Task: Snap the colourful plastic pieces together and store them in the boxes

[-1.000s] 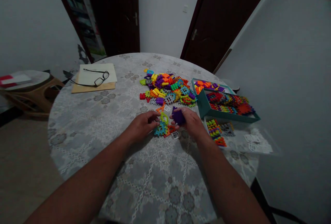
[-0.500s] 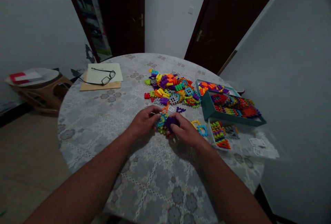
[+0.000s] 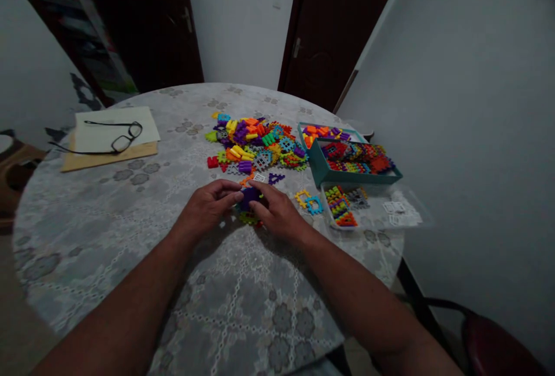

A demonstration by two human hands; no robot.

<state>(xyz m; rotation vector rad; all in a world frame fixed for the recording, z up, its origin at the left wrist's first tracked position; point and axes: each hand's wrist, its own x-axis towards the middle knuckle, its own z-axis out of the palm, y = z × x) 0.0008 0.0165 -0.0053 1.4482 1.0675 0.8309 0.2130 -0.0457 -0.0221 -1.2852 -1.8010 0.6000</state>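
Glossy plastic blocks (image 3: 255,146), smooth plastic teal box (image 3: 323,170), matt lace-patterned cloth on table (image 3: 130,214), matt paper sheet (image 3: 115,124), clear plastic lid (image 3: 390,214).

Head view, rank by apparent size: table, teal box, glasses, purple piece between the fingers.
1. table
2. teal box
3. glasses: nearly the box's width but thin, so 2 and 3 are unsure
4. purple piece, partly hidden

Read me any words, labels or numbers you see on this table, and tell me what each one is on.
No text can be read.
White sheet under the glasses: looks blank.
Small white cards beside the teal box: marks too small to read.
The purple block between left hand and right hand: no print shows.
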